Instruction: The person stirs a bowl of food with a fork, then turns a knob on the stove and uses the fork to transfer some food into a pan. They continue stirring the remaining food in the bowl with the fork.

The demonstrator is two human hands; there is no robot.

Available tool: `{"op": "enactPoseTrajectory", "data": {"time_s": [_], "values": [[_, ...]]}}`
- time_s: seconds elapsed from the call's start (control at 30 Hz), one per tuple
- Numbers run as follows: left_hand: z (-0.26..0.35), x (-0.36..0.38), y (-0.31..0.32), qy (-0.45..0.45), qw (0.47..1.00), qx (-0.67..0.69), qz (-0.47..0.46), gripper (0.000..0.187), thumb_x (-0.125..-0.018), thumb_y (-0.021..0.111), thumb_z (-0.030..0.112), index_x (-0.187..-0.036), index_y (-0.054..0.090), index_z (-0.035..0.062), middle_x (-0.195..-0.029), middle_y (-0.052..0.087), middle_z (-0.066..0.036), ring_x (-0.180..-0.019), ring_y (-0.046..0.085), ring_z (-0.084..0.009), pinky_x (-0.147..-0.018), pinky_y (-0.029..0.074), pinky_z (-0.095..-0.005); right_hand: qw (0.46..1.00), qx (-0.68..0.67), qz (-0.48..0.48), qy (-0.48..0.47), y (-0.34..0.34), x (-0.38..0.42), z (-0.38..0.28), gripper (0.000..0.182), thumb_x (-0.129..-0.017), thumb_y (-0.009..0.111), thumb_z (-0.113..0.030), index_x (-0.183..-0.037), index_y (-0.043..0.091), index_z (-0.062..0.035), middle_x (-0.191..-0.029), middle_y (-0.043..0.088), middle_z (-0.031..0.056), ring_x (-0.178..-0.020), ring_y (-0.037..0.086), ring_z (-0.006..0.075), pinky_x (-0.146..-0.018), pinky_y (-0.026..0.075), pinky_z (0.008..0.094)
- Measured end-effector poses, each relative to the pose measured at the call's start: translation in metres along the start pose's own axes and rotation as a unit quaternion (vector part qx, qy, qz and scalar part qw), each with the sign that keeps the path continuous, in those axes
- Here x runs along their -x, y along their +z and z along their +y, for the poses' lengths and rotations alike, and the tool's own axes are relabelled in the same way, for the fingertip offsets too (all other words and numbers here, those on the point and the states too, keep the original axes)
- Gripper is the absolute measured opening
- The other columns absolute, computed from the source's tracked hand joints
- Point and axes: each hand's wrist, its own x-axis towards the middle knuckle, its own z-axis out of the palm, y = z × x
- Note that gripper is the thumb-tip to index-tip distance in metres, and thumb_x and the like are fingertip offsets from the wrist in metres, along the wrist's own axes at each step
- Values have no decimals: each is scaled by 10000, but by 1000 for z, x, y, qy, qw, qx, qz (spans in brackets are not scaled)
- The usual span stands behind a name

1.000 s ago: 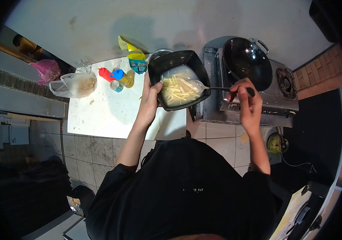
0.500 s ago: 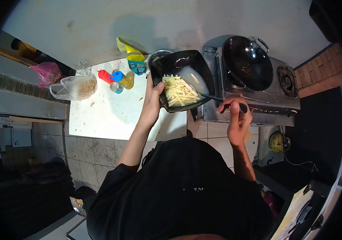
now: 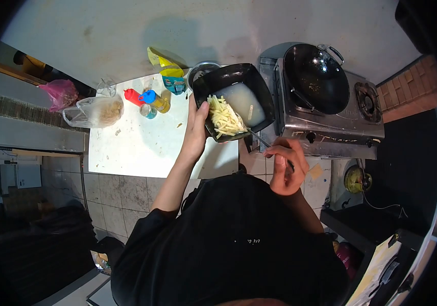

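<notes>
My left hand (image 3: 196, 125) grips the left side of a black square bowl (image 3: 231, 76), thumb over its rim. Pale cut strips (image 3: 224, 120), like potato sticks, are heaped on the bowl's left side, and cloudy whitish liquid (image 3: 243, 99) lies beside them with one loose strip in it. The bowl is tilted and held up over the right end of the white table. My right hand (image 3: 287, 166) is closed around the handle of a spoon-like utensil (image 3: 260, 137). Its far end reaches over the bowl's near edge into the strips, which hide its head.
A black wok (image 3: 316, 79) sits on the steel gas stove (image 3: 331, 130) at right. On the white table (image 3: 121, 158) stand red (image 3: 132, 97) and yellow-blue (image 3: 160, 103) bottles, a small jar (image 3: 147, 111), a yellow-teal packet (image 3: 173, 81), a metal bowl (image 3: 200, 70) and a plastic bag (image 3: 98, 112).
My right hand has moved left and toward my body, swinging the utensil. The strips have gathered to the bowl's left, baring more cloudy liquid. My left hand and the bowl stay nearly in place.
</notes>
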Motion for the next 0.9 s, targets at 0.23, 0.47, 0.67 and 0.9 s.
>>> {"op": "enactPoseTrajectory", "data": {"time_s": [0.23, 0.47, 0.67, 0.9], "values": [[-17, -2, -2, 19, 1000, -14, -5, 612, -990, 393, 427, -1476, 181, 123, -1332, 419, -119, -1162, 500, -194, -854, 512, -302, 999, 4, 22, 36, 6, 0, -7, 131, -909, 478, 16, -909, 604, 52, -909, 588, 153, -704, 601, 164, -617, 488, 267], [-29, 5, -3, -11, 1000, -14, -13, 609, -989, 393, 419, -1472, 167, 125, -1324, 420, -125, -1105, 544, -179, -728, 561, -294, 958, -156, 115, 213, 18, -1, 12, 206, -1002, 382, -50, -937, 535, 72, -923, 562, 125, -806, 645, 166, -732, 513, 263], [-40, 7, -4, -9, 1000, 9, -16, 615, -995, 384, 430, -1471, 163, 110, -1350, 389, -136, -1209, 466, -205, -893, 507, -334, 955, -186, 112, 203, 25, 4, 14, 224, -1009, 358, -54, -921, 527, 63, -915, 554, 116, -828, 644, 171, -763, 511, 269], [-50, 6, -5, -12, 1000, 14, -8, 605, -1006, 364, 432, -1474, 158, 109, -1367, 375, -127, -1208, 469, -209, -884, 511, -330, 989, -51, 53, 129, 18, 12, 15, 157, -948, 399, 9, -911, 542, 62, -912, 562, 144, -831, 611, 193, -738, 493, 287]]}}
